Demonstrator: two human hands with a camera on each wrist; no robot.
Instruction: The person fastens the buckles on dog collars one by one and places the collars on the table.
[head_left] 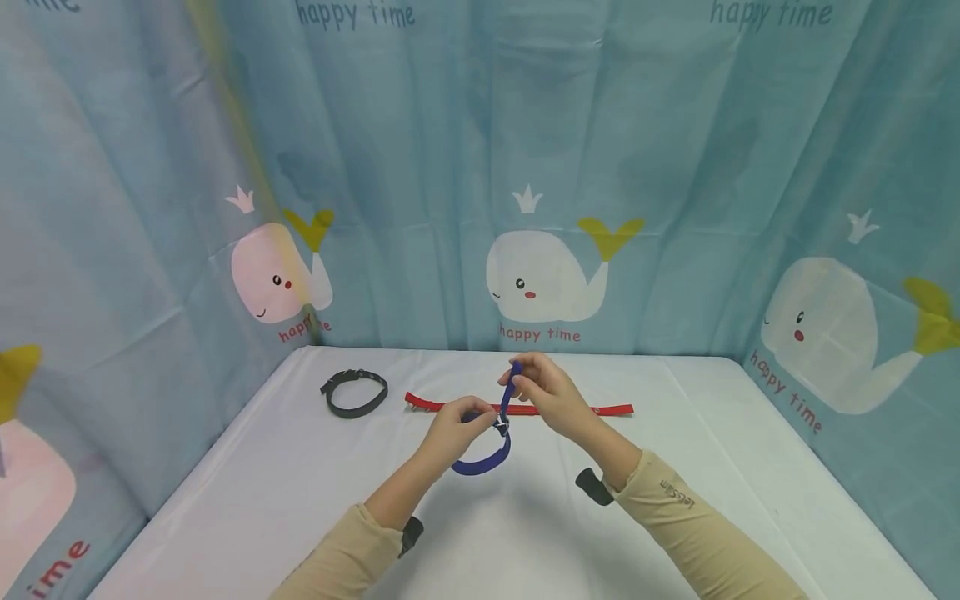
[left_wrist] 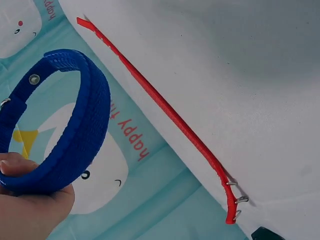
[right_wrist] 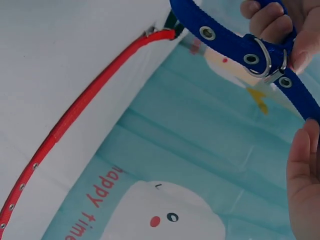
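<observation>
A blue collar (head_left: 483, 465) with metal eyelets hangs in the air, bent into a loop through its silver buckle (right_wrist: 274, 76). My left hand (head_left: 459, 432) grips the loop beside the buckle, thumb and fingers on the webbing. Higher and to the right, my right hand (head_left: 551, 396) pinches the collar's tail, which sticks up out of the buckle. In the right wrist view a D-ring (right_wrist: 265, 56) sits by the buckle, and one eyelet (right_wrist: 285, 82) shows on the tail just past it. The left wrist view shows the loop rounded and wide.
Behind the hands a red collar (head_left: 617, 410) lies stretched out flat across the white table (head_left: 262, 500). To its left, a black collar (head_left: 358, 412) lies buckled in a ring. A blue whale-print curtain (head_left: 420, 283) stands along the table's back and sides.
</observation>
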